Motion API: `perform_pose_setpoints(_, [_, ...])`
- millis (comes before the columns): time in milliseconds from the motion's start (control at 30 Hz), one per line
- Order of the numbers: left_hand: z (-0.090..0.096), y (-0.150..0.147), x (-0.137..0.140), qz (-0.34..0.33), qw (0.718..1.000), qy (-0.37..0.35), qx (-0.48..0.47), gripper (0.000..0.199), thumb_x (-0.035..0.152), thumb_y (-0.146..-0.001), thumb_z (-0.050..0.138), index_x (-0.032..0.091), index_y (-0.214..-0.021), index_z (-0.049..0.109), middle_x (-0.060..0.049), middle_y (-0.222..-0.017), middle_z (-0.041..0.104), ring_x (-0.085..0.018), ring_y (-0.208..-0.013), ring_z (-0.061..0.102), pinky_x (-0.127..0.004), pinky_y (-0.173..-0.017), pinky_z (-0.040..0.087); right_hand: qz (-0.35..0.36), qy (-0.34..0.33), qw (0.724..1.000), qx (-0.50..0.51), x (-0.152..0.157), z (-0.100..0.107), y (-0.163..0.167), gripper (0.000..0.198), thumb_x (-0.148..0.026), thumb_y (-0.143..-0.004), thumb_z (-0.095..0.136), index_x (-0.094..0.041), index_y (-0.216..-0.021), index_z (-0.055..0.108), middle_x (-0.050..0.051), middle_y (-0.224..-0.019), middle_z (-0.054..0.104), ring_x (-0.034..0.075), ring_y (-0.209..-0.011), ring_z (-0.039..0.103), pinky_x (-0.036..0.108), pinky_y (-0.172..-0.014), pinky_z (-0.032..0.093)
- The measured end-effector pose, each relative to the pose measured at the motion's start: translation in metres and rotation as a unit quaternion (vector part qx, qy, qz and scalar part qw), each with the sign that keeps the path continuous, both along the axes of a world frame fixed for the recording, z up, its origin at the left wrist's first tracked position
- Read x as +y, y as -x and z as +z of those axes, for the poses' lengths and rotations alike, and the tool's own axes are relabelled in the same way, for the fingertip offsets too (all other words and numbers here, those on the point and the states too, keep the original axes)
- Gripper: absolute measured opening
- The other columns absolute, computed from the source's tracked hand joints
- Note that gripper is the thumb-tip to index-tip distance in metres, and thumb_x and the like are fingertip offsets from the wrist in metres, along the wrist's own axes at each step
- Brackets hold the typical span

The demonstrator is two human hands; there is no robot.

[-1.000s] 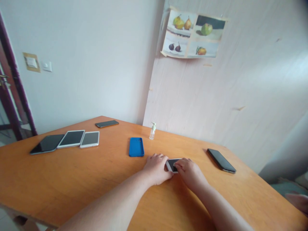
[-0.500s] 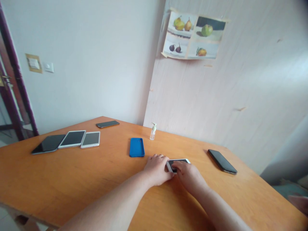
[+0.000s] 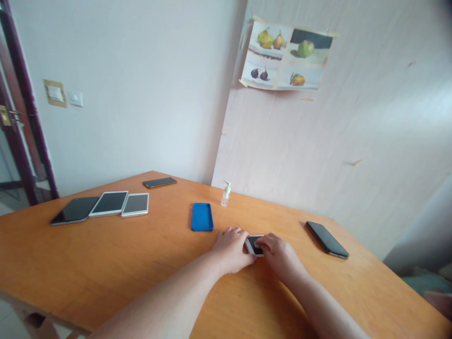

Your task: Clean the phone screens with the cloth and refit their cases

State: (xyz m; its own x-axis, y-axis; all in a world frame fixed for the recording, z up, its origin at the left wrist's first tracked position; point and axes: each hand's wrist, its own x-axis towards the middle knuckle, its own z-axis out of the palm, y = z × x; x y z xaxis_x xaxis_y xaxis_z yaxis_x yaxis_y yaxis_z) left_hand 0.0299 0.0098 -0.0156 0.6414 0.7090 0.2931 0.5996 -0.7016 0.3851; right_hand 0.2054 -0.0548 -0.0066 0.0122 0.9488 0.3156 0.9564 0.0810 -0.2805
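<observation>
A white-framed phone (image 3: 253,240) with a dark screen lies flat on the wooden table (image 3: 148,263) in front of me. My left hand (image 3: 230,248) grips its left end, thumb on the near side and fingers on the far side. Bunched fingers of my right hand (image 3: 281,256) press a small whitish pad (image 3: 257,245) onto the screen; its material is too small to tell. The right part of the phone is hidden behind that hand. A blue phone case (image 3: 202,217) lies just beyond my left hand, and a clear pump bottle (image 3: 225,195) stands behind it.
On the left, a dark tablet (image 3: 75,210), a white tablet (image 3: 108,203) and a smaller white device (image 3: 135,205) lie side by side. One black phone (image 3: 159,182) rests near the back corner, another dark phone (image 3: 327,239) at the right. A wall (image 3: 148,84) borders the table's far side.
My right hand has shifted slightly across the screen, now covering the phone's right end and showing the whitish pad at its fingertips. My left hand keeps its grip. The view has moved slightly.
</observation>
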Motion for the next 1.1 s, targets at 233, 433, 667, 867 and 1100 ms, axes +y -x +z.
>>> perform_pose_setpoints(233, [0.000, -0.001, 0.000, -0.001, 1.000, -0.004, -0.004, 0.038, 0.051, -0.073, 0.062, 0.026, -0.102, 0.062, -0.007, -0.104, 0.064, -0.029, -0.101, 0.057, -0.041, -0.085, 0.044, -0.092, 0.006, 0.996, -0.011, 0.003, -0.002, -0.016, 0.023, -0.020, -0.089, 0.047, -0.018, -0.087, 0.069, 0.007, -0.087, 0.061, 0.017, -0.080, 0.059, 0.025, -0.073, 0.041])
perform_pose_setpoints(433, [0.001, 0.000, 0.000, 0.001, 1.000, 0.003, -0.014, 0.043, 0.053, -0.072, 0.062, 0.027, -0.106, 0.061, -0.007, -0.107, 0.064, -0.031, -0.105, 0.056, -0.043, -0.088, 0.043, 0.044, 0.005, 0.999, -0.010, -0.006, 0.000, 0.013, 0.023, -0.018, -0.089, 0.048, -0.021, -0.081, 0.069, 0.005, -0.086, 0.060, 0.017, -0.087, 0.058, 0.024, -0.078, 0.040])
perform_pose_setpoints(667, [0.002, 0.000, 0.000, -0.002, 1.000, 0.000, -0.007, 0.038, 0.051, -0.073, 0.062, 0.027, -0.103, 0.062, -0.005, -0.104, 0.064, -0.029, -0.102, 0.057, -0.041, -0.087, 0.044, -0.106, 0.016, 0.994, -0.007, 0.002, -0.001, -0.025, 0.022, -0.017, -0.088, 0.049, -0.018, -0.088, 0.071, 0.007, -0.088, 0.061, 0.017, -0.080, 0.059, 0.026, -0.074, 0.040])
perform_pose_setpoints(867, [0.001, 0.001, 0.000, 0.001, 1.000, 0.001, 0.002, 0.041, 0.053, -0.073, 0.062, 0.026, -0.104, 0.062, -0.007, -0.106, 0.064, -0.030, -0.104, 0.057, -0.042, -0.087, 0.045, -0.019, 0.005, 1.000, 0.013, -0.003, -0.002, 0.002, 0.023, -0.016, -0.087, 0.049, -0.019, -0.082, 0.070, 0.006, -0.086, 0.061, 0.017, -0.083, 0.058, 0.025, -0.075, 0.040])
perform_pose_setpoints(1100, [0.001, 0.001, 0.000, -0.001, 1.000, 0.002, 0.006, 0.042, 0.053, -0.075, 0.060, 0.027, -0.109, 0.060, -0.006, -0.108, 0.064, -0.030, -0.105, 0.056, -0.043, -0.089, 0.043, -0.006, 0.020, 1.000, 0.021, -0.002, 0.000, 0.000, 0.023, -0.019, -0.088, 0.050, -0.022, -0.084, 0.072, 0.005, -0.086, 0.062, 0.016, -0.083, 0.059, 0.024, -0.074, 0.040])
